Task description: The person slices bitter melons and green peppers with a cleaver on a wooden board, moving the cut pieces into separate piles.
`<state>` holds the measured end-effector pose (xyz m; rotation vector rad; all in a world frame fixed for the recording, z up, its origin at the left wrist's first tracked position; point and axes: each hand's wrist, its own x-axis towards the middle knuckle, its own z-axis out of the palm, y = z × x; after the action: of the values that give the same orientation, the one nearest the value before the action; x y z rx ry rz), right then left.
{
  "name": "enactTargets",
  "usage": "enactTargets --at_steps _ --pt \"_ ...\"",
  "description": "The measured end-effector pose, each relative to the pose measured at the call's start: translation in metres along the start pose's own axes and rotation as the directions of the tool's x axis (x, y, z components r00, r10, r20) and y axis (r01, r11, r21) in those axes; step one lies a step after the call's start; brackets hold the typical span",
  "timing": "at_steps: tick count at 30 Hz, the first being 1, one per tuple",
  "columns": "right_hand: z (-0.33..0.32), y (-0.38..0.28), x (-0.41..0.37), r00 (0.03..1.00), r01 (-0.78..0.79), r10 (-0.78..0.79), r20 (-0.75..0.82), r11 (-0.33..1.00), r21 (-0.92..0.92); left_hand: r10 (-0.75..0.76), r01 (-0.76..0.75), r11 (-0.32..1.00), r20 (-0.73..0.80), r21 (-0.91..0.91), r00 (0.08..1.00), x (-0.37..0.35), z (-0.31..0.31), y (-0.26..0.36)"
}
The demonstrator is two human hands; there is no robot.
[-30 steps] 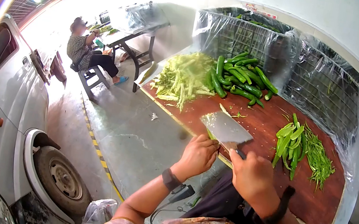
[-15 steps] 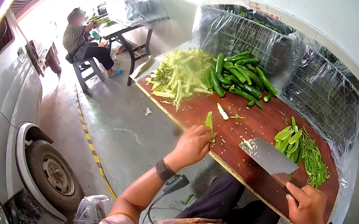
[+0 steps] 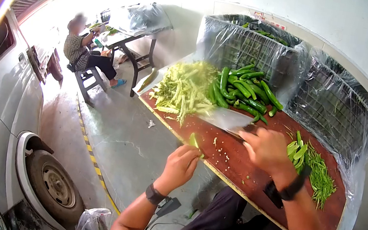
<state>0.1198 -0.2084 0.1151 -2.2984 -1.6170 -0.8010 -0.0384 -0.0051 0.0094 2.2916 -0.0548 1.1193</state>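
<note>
Two hands show in my remote view: the left hand (image 3: 179, 166) pinches a green strip (image 3: 194, 142) at the near edge of the table (image 3: 243, 165), and the right hand (image 3: 267, 148) is wrapped around a knife (image 3: 227, 119) beside the pale trimmings (image 3: 183, 88). I judge the step to be adding to those trimmings; the next move calls for bringing the knife across to the strip, clear of the left hand.

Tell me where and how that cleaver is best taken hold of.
Probably take the cleaver by its handle, coming from the person's right with fingers wrapped round: the right hand grips that end, and the broad, flat blade extends left toward the pale green shreds. The hand hides most of the handle.
</note>
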Motion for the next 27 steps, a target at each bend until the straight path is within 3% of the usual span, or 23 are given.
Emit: enactTargets --at_steps 6,9,11,15,19,20,21,23,24,25,26,27 --pt "-0.021 0.009 0.029 0.993 -0.117 0.119 -0.02 0.991 0.071 -0.012 0.014 1.0 0.067 -0.018 0.998 0.02 -0.006 0.015" --pt "-0.049 0.025 -0.008 0.985 -0.156 0.159 -0.061 0.986 0.059 0.058 -0.05 0.996 0.097 -0.077 0.994 0.04 0.004 0.028" --pt "-0.076 0.026 -0.041 0.94 -0.296 0.306 -0.152 0.952 0.085 0.118 -0.097 0.987 0.171 -0.126 0.978 0.052 0.018 0.04" --pt "-0.107 0.021 -0.103 0.866 -0.434 0.442 -0.234 0.897 0.088 0.283 -0.219 0.939 0.235 -0.267 0.93 0.089 0.068 0.07" --pt "-0.131 0.005 -0.146 0.752 -0.552 0.599 -0.273 0.8 0.236 0.414 -0.372 0.879 0.09 -0.296 0.906 0.127 0.106 0.094" --pt "-0.135 0.001 -0.154 0.695 -0.597 0.673 -0.255 0.737 0.318 0.397 -0.36 0.902 0.127 -0.238 0.909 0.134 0.112 0.083" --pt "-0.139 -0.005 -0.162 0.698 -0.587 0.667 -0.259 0.741 0.327 0.378 -0.348 0.92 0.166 -0.18 0.911 0.14 0.12 0.071" --pt "-0.146 -0.015 -0.179 0.559 -0.723 0.825 -0.079 0.532 0.44 0.336 -0.373 0.919 0.244 0.126 0.91 0.146 0.125 0.027" --pt "-0.146 -0.019 -0.184 0.563 -0.727 0.825 -0.037 0.517 0.452 0.282 -0.341 0.917 0.273 0.204 0.92 0.151 0.129 -0.004" --pt "-0.14 -0.021 -0.189 0.56 -0.725 0.827 -0.042 0.514 0.459 0.241 -0.352 0.87 0.326 0.344 0.914 0.156 0.106 0.009" --pt "-0.13 -0.021 -0.193 0.546 -0.704 0.838 0.018 0.447 0.553 0.074 -0.241 0.869 0.369 0.431 0.926 0.154 0.087 0.028" --pt "-0.12 -0.02 -0.193 0.536 -0.676 0.84 0.079 0.371 0.637 0.136 -0.275 0.844 0.313 0.46 0.94 0.154 0.105 -0.037"
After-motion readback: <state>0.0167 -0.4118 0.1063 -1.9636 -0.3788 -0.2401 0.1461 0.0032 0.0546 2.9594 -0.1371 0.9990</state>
